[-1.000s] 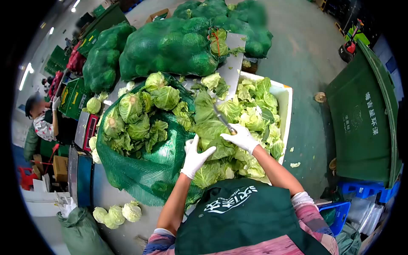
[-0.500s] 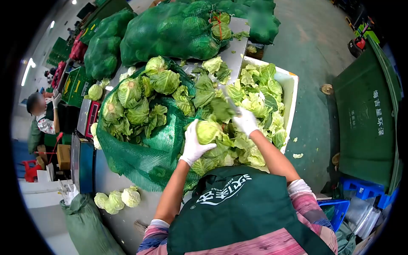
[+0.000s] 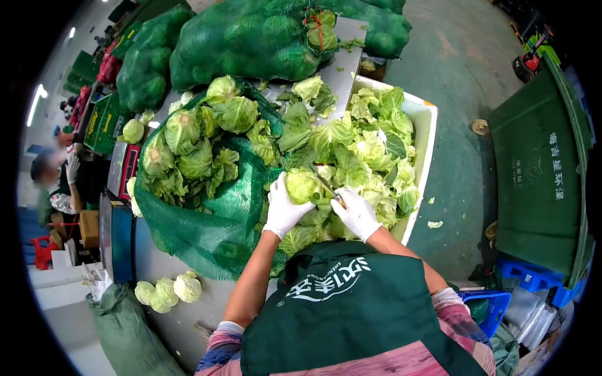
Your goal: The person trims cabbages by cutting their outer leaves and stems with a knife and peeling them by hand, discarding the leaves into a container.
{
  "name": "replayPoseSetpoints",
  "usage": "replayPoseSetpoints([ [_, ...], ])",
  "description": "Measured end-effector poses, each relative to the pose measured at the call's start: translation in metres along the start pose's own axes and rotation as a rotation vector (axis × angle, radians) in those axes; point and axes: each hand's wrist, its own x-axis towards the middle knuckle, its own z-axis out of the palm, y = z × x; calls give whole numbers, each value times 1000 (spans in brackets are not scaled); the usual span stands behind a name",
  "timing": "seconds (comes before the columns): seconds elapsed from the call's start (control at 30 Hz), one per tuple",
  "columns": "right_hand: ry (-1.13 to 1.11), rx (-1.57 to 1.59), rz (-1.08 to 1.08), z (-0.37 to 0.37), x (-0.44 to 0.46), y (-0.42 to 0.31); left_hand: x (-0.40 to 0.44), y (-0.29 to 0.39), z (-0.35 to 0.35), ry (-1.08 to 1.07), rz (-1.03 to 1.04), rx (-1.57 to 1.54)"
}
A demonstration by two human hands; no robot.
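In a white glove, my left hand [image 3: 285, 205] is wrapped around the left and lower side of a pale green cabbage [image 3: 301, 185]. My right hand [image 3: 357, 213], also gloved, grips a knife [image 3: 327, 187] whose blade touches or nearly touches the cabbage's right side. Beneath and beyond both hands, loose leaves fill a white foam box [image 3: 426, 128]. Left of my hands lies an open green mesh bag [image 3: 232, 213] with several cabbages [image 3: 183, 131] in and on it.
Full green mesh sacks [image 3: 248, 44] lie across the far side of the table [image 3: 345, 56]. Three trimmed cabbages [image 3: 165, 292] sit at the near left. A green bin [image 3: 533, 163] stands right, with a blue crate [image 3: 495, 310] below. Another person [image 3: 63, 182] is at far left.
Large outer leaves have come off the cabbage, exposing its pale head. My right hand has moved down and nearer my left, bringing the knife against or close to the cabbage.
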Motion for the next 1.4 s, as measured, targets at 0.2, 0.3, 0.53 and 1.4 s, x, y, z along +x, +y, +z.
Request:
replayPoseSetpoints([
  [0.2, -146, -136, 48, 1, 4, -9, 2, -4, 8, 43, -14, 5],
  [0.3, -198, -224, 52, 13, 6, -4, 2, 0, 9, 56, -22, 18],
  [0.53, -306, -287, 120, 16, 22, -8, 6, -4, 12, 76, 8, -44],
  [1.4, -324, 135, 50, 16, -9, -34, -65, -53, 6, 147, -553, -1325],
])
